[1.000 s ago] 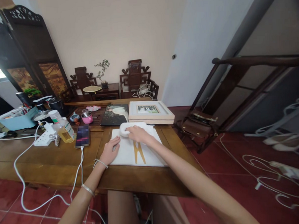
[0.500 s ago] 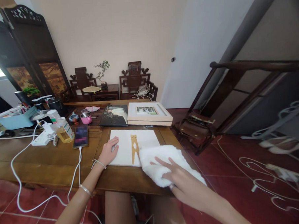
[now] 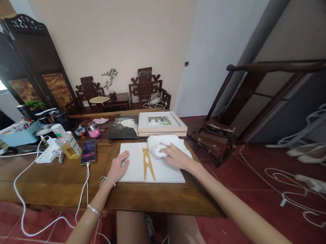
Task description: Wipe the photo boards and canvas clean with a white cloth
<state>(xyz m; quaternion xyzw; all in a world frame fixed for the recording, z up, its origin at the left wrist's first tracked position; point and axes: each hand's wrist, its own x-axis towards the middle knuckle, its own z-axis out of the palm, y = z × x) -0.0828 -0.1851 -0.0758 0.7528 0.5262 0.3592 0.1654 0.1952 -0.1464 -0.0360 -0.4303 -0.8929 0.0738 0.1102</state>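
A white panel (image 3: 135, 166) lies flat on the wooden table (image 3: 60, 184), with a tan clothespin-shaped stand (image 3: 147, 164) on its middle. My left hand (image 3: 118, 168) rests flat on the panel's left edge, fingers spread. My right hand (image 3: 174, 156) presses a fluffy white cloth (image 3: 160, 143) against the panel's far right corner, fingers curled over the cloth.
Stacked picture frames (image 3: 160, 123) and a dark picture (image 3: 124, 126) lie behind the panel. A phone (image 3: 88, 151) on a white cable, an oil bottle (image 3: 67, 145), a power strip (image 3: 47, 154), a pink cup (image 3: 93, 131) and a blue bin (image 3: 16, 132) crowd the left. A wooden rack (image 3: 232, 108) stands right.
My right hand swept the cloth from the panel's far edge down to the near right corner, then back up to the far right corner. My left hand stayed put.
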